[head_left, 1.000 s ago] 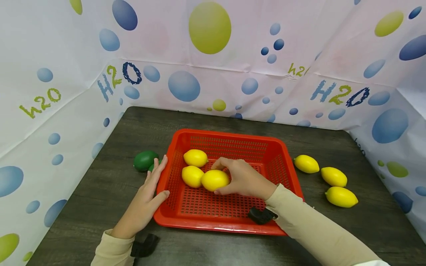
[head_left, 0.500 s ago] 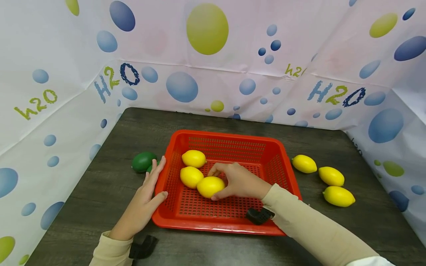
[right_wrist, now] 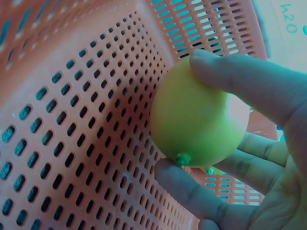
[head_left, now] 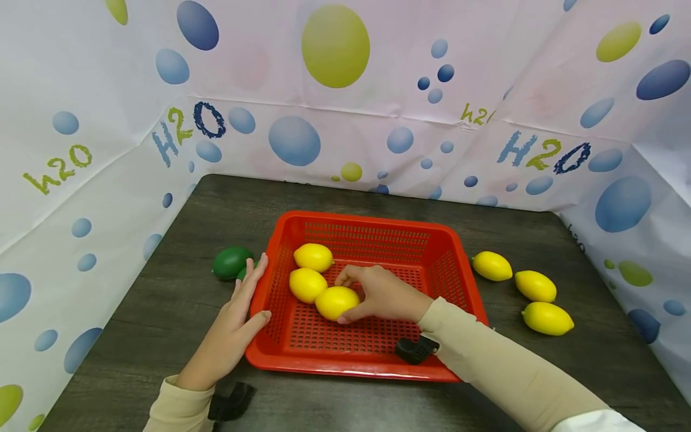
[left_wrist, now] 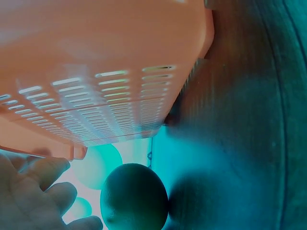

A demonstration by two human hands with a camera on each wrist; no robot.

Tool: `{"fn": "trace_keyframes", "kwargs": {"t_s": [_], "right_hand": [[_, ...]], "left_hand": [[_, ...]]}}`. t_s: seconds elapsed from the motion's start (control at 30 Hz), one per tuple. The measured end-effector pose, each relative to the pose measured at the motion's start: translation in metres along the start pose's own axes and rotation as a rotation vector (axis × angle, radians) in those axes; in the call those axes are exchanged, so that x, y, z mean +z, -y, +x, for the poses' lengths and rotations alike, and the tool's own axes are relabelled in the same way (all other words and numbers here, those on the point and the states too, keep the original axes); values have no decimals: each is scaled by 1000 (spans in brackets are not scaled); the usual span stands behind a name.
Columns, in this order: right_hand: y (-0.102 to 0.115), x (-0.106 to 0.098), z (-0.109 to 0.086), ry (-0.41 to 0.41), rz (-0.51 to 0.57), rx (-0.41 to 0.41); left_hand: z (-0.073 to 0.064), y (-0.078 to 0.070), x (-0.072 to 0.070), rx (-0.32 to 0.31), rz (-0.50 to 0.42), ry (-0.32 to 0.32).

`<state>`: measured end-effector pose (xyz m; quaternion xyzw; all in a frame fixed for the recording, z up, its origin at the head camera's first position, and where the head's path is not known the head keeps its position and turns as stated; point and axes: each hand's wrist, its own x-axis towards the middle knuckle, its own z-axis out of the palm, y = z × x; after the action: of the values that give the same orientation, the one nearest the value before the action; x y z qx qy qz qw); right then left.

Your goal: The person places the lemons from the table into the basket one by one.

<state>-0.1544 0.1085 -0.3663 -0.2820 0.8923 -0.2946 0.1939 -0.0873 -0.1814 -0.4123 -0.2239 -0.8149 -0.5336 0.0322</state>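
Observation:
In the head view, my right hand [head_left: 380, 294] holds a yellow lemon [head_left: 336, 303] between thumb and fingers, low inside a red plastic basket [head_left: 372, 373]. The right wrist view shows the thumb on one side of this lemon [right_wrist: 199, 117] and fingers on the other, close over the perforated floor. Two more lemons sit to its left in the basket, a front one [head_left: 308, 285] and a back one [head_left: 314, 257]. My left hand [head_left: 232, 330] rests on the basket's left rim with its fingers extended. Beside those fingers lies a dark green lime-like fruit [head_left: 231, 263].
Right of the basket, three lemons lie on the dark wooden table [head_left: 302, 402]: a near one [head_left: 547, 318], a middle one [head_left: 535, 286] and a far one [head_left: 492, 266]. Part of another green fruit [head_left: 242, 273] shows behind my left fingers. A printed sheet [head_left: 345, 150] surrounds the table.
My right hand has brought its lemon down and slightly left, toward the two lemons in the basket. The left hand stays at the rim.

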Motion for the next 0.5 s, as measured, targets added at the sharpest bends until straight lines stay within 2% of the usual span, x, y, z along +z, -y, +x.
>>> {"fn": "trace_keyframes", "kwargs": {"t_s": [0.5], "right_hand": [[-1,3,5,39,13,-26]], "left_hand": [[1,-1,0,11,3,-2]]}}
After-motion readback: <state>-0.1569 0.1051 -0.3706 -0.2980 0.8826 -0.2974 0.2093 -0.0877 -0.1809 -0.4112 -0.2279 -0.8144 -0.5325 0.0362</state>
